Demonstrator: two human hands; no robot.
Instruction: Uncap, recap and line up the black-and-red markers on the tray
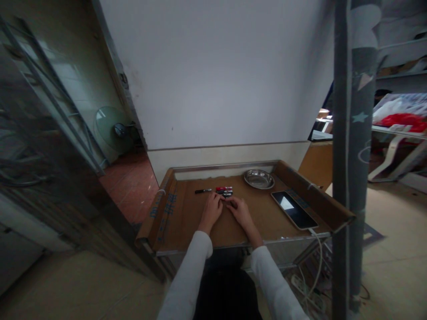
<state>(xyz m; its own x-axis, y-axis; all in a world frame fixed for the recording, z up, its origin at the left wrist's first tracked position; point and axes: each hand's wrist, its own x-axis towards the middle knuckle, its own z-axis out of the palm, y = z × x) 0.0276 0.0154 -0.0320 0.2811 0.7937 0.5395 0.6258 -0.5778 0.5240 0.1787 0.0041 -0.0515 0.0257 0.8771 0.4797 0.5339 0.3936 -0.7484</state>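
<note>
Slim red and black marker pens [223, 189], bunched beyond the fingertips

Bunch lies on brown cardboard lining [190, 218]; slim black marker [202, 191] sits apart, left. Left hand [213, 206] and right hand [239, 210] meet just near of the bunch, fingers bent; cannot tell whether they pinch anything. Barrels look light, stiff, probably slick; mid-barrel hold suits.

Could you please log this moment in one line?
left hand, right hand: together near grouped markers, grip unclear | lone black marker: left of group | metal dish: farther back than phone
</note>
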